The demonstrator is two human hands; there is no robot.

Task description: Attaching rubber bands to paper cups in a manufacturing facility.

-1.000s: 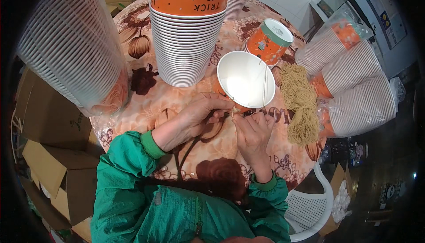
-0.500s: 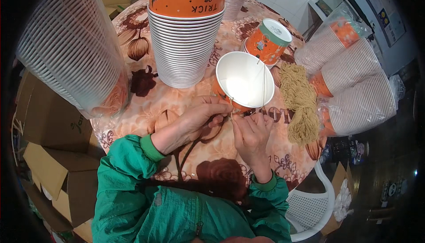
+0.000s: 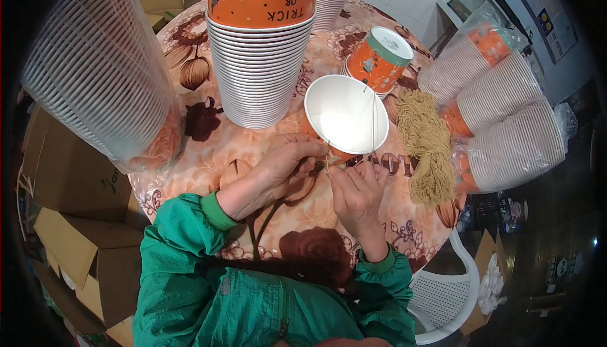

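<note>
An orange paper bucket (image 3: 346, 112) with a white inside stands tilted on the table before me. A thin tan string (image 3: 373, 119) runs from a hole at its far right rim across the mouth to the near side. My left hand (image 3: 292, 160) is closed at the near left rim, thumb and forefinger pinching the string by a hole there. Just to the right, below the rim, my right hand (image 3: 359, 192) pinches the string, fingers curled. The fingertips of both hands are almost together; the exact shape of the string between them is too small to tell.
A hank of tan strings (image 3: 425, 148) lies right of the bucket. Upturned buckets (image 3: 380, 62) sit behind it. Tall stacks of buckets (image 3: 256, 75) and a bagged stack (image 3: 101, 69) rise at left. More bagged stacks (image 3: 512, 141) lie at right. Beyond the table are cardboard boxes (image 3: 76, 170) and a white chair (image 3: 446, 284).
My right hand has moved very slightly left, its fingertips closer under the rim. The whole view has shifted a little; both hands keep their pinch at the bucket's near side.
</note>
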